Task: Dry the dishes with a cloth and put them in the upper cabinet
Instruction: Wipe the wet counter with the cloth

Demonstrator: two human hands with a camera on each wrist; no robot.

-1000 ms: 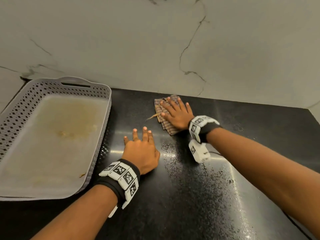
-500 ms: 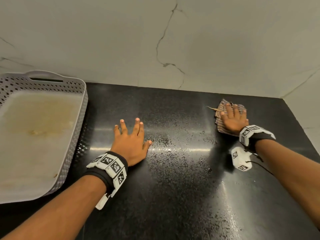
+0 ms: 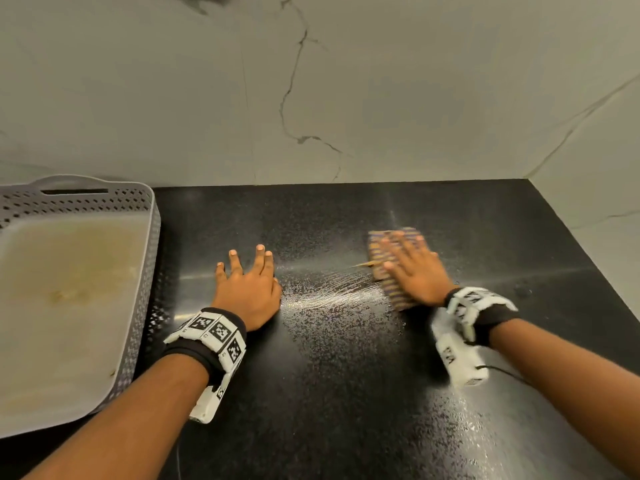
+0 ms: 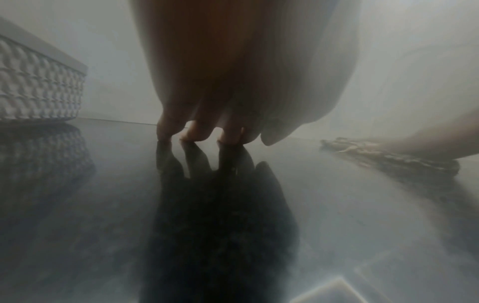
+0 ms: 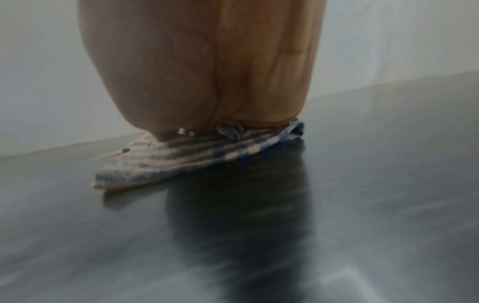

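A folded checked cloth (image 3: 384, 268) lies on the black counter (image 3: 346, 393), right of centre. My right hand (image 3: 414, 268) presses flat on the cloth with straight fingers, blurred by motion. The right wrist view shows the cloth (image 5: 186, 157) squashed under my right hand (image 5: 207, 82). My left hand (image 3: 247, 289) rests flat on the counter, fingers spread, holding nothing. From the left wrist, my fingertips (image 4: 228, 137) touch the glossy counter, and the cloth (image 4: 388, 155) lies off to the right. No dishes or cabinet are in view.
A grey perforated plastic tray (image 3: 145, 271) with a stained floor stands at the left, its wall (image 4: 39, 90) close to my left hand. A wet streak (image 3: 332, 296) lies between my hands. A marbled white wall (image 3: 311, 98) closes the back and right of the counter.
My right hand swept the cloth from the counter's middle far to the right, then back leftward a little, leaving a wet streak. My left hand has stayed flat in place.
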